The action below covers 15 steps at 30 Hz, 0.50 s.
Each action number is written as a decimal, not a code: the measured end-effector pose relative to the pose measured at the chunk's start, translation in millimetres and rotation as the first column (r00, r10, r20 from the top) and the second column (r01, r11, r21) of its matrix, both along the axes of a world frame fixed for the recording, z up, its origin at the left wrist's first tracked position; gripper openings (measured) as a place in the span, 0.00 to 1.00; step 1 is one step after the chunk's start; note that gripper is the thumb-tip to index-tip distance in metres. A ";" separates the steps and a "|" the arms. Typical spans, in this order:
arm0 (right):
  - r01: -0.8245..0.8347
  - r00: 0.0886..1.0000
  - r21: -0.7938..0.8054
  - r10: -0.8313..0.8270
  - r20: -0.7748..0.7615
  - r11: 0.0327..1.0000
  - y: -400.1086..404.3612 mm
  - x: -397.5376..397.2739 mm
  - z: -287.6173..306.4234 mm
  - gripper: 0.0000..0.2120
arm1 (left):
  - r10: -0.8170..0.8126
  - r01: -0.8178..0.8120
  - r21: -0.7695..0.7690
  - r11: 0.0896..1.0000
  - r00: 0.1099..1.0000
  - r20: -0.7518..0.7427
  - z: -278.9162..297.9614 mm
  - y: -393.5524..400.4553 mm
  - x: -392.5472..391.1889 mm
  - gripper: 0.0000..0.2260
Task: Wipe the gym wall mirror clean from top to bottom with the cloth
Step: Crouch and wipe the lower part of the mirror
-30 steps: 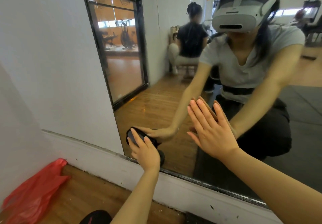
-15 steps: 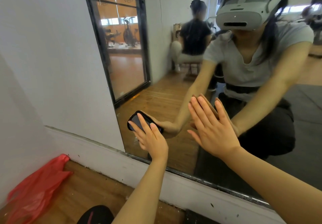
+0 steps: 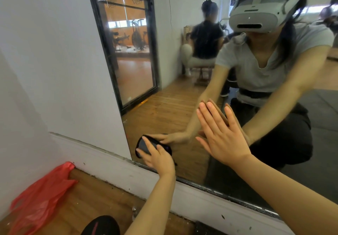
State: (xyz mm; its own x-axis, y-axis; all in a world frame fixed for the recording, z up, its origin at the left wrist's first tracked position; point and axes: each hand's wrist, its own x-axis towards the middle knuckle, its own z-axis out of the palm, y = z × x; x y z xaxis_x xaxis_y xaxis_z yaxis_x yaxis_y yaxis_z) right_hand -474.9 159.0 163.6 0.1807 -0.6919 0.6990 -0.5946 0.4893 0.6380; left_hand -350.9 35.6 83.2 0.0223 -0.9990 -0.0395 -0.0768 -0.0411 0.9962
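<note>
The left hand [image 3: 158, 159] presses a dark cloth [image 3: 146, 146] against the mirror [image 3: 173, 110] at its lower left corner, just above the bottom edge, fingers laid over the cloth. The right hand [image 3: 222, 138] rests flat on the glass, fingers straight, holding nothing. A red bag [image 3: 40, 196] lies on the floor [image 3: 95, 198] at left.

A black cloth [image 3: 146, 146], a red plastic bag [image 3: 42, 196], a white baseboard [image 3: 109, 163] and brown wooden floor [image 3: 87, 209].
</note>
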 end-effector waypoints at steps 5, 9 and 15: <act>-0.007 1.000 0.001 0.007 0.014 1.000 0.7 0.4 0.3 0.36 | -0.051 0.090 -0.474 0.876 0.994 0.095 42.7 15.2 -15.1 0.26; -0.009 1.000 0.012 0.009 0.029 1.000 1.2 1.0 1.3 0.36 | -0.011 0.091 -0.531 0.843 0.988 0.152 40.6 10.8 -20.2 0.23; 0.009 1.000 0.028 -0.009 0.027 1.000 1.1 0.9 0.4 0.36 | -0.012 0.099 -0.550 0.829 0.987 0.160 29.1 5.5 -22.8 0.23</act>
State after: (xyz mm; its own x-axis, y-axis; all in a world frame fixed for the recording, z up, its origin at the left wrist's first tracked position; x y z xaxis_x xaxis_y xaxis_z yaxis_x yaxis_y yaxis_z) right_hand -474.0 160.1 164.0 0.1557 -0.7125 0.6842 -0.6073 0.4772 0.6351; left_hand -373.7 41.1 112.3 -0.0720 -0.8509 0.5203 -0.2060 0.5231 0.8270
